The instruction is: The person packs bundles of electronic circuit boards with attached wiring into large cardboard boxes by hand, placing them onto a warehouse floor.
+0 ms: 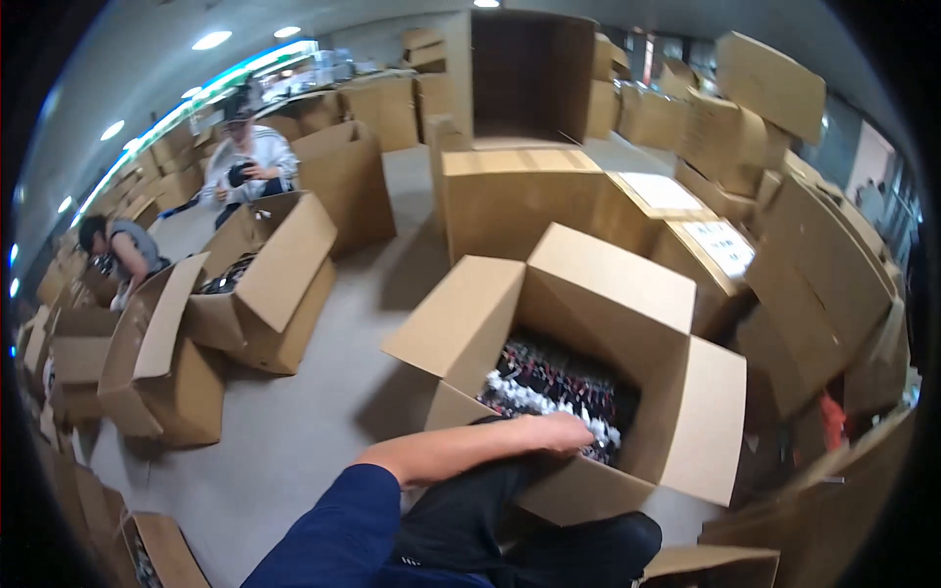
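Observation:
My left hand (564, 432) reaches over the near wall of an open cardboard box (613, 338), its arm in a dark blue sleeve. The fingers look curled down at the near end of the contents, and what they grip, if anything, is hidden. Inside the box lie tightly packed dark items (564, 377) with small red and pale bits, too small to name. A band of white tufted pieces (534, 397) runs across them beside the hand. All flaps of this box are folded outward. My right hand does not show.
Open boxes (265, 279) stand at the left, one holding dark items. Two people (250, 162) (129, 257) work behind them. Closed cartons (520, 196) and a large upright open box (529, 83) stand ahead. Stacked cartons (730, 147) line the right. My bent knees touch the near side.

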`<state>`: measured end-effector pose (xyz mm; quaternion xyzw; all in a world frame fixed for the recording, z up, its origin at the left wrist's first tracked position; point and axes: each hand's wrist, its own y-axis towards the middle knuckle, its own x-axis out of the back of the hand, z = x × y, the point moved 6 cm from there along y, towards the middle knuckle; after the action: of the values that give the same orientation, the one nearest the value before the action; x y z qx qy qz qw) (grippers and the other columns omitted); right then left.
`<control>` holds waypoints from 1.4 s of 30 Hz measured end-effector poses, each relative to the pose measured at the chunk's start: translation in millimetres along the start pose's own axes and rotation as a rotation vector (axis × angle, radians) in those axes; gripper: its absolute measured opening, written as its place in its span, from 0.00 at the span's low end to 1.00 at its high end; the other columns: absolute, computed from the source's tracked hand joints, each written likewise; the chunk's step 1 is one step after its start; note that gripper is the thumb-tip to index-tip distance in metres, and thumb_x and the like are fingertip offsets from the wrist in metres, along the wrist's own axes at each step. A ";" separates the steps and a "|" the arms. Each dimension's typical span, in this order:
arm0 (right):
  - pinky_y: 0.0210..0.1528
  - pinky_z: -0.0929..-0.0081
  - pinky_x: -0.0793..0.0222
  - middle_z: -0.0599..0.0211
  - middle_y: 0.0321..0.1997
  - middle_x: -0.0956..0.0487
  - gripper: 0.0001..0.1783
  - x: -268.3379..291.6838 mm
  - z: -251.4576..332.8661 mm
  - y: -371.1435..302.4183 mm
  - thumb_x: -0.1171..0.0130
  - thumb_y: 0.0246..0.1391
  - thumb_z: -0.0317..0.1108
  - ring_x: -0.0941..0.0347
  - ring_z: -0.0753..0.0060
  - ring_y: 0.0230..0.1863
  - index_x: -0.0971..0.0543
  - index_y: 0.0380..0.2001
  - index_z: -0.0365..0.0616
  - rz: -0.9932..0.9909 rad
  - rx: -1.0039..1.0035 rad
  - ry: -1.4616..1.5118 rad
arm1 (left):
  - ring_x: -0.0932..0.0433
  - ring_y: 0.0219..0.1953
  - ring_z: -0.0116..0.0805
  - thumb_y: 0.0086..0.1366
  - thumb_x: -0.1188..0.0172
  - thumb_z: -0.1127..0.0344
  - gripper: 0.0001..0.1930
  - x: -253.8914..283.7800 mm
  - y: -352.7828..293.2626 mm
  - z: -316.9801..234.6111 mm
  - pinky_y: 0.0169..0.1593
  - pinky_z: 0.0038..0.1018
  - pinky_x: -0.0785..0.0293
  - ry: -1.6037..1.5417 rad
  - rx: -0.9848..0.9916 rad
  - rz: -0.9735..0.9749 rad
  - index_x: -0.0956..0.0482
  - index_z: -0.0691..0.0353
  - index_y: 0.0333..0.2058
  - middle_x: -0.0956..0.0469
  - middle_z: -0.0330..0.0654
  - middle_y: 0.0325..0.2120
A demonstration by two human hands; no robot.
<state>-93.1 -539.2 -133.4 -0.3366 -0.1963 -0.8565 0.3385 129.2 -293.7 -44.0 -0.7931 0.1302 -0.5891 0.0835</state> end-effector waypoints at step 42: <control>0.58 0.68 0.31 0.59 0.48 0.19 0.31 203.5 143.9 -428.1 0.50 0.71 0.55 0.24 0.68 0.50 0.25 0.53 0.32 -0.846 -0.494 0.175 | 0.20 0.56 0.42 0.70 0.48 0.33 0.39 -95.7 14.8 -405.3 0.64 0.39 0.26 -2.368 -0.340 0.878 0.31 0.61 0.66 0.20 0.51 0.55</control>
<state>-444.9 -252.1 64.8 -0.2245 -0.0779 -0.9647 -0.1134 -286.0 -270.1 -17.2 -0.7232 0.3004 0.5765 0.2330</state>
